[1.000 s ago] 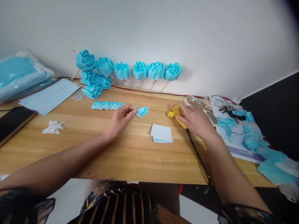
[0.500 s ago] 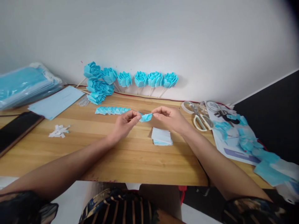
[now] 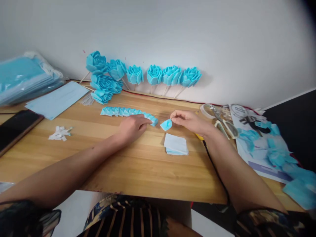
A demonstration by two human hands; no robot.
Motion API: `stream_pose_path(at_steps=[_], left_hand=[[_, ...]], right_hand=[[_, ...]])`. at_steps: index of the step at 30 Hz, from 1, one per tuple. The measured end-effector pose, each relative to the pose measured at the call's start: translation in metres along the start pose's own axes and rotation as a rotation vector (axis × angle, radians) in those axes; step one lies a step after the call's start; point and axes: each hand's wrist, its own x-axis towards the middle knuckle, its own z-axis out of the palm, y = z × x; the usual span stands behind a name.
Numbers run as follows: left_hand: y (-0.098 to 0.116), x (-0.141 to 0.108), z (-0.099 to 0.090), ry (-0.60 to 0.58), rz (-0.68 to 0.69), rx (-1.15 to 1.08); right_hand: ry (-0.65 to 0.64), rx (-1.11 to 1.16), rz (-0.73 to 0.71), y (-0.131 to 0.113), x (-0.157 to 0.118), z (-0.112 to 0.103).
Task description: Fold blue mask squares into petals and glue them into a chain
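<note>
My right hand (image 3: 189, 121) pinches a small folded blue petal (image 3: 166, 124) between thumb and fingertips, just above the wooden table. A row of overlapping folded blue petals (image 3: 120, 112) lies left of it, and my left hand (image 3: 133, 127) touches the row's right end with its fingertips. That hand's fingers are bent together; whether they grip a petal I cannot make out. Below the held petal sits a stack of white and blue squares (image 3: 175, 144). Behind, finished blue flowers (image 3: 172, 75) on sticks lean against the wall.
Left: a bag of blue masks (image 3: 24, 77), a flat blue sheet (image 3: 58, 99), a black phone (image 3: 18, 128) and white scraps (image 3: 60, 133). Right: scissors (image 3: 228, 128), a tape roll (image 3: 208, 111) and a paper sheet (image 3: 268, 166) under blue pieces. A black cable (image 3: 214, 168) passes beneath my right forearm.
The hands have moved apart. My left hand has let go of the petal and come down at the row's end; my right hand still holds the petal. The view has shifted slightly.
</note>
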Motion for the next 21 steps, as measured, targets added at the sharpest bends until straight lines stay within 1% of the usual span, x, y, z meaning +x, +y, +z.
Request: stream_pose_path(at_steps=[2,4,6,8,11,14,16,21], left_hand=[[0.001,-0.001,0.001,-0.019,-0.006,0.076],[0.003,-0.001,0.000,-0.040,-0.021,0.133],[0.003,-0.001,0.000,-0.063,-0.028,0.166],[0.003,0.000,0.001,-0.075,-0.025,0.183],[0.003,0.000,0.002,-0.079,-0.019,0.198],[0.002,-0.001,0.003,-0.070,-0.009,0.189],[0.002,-0.001,0.003,-0.047,0.005,0.165],[0.002,-0.003,0.003,0.113,0.049,0.101]], right_hand=[[-0.077,0.003,-0.008,0.004,0.005,0.008],[-0.115,-0.002,-0.009,0.008,0.011,0.015],[-0.084,-0.031,-0.012,0.011,0.016,0.021],[-0.016,-0.098,-0.009,0.014,0.020,0.026],[0.076,-0.215,0.007,0.015,0.023,0.030],[0.122,-0.262,0.009,0.014,0.024,0.033],[0.132,-0.272,0.008,0.013,0.024,0.034],[0.153,-0.286,-0.006,0.014,0.025,0.035]])
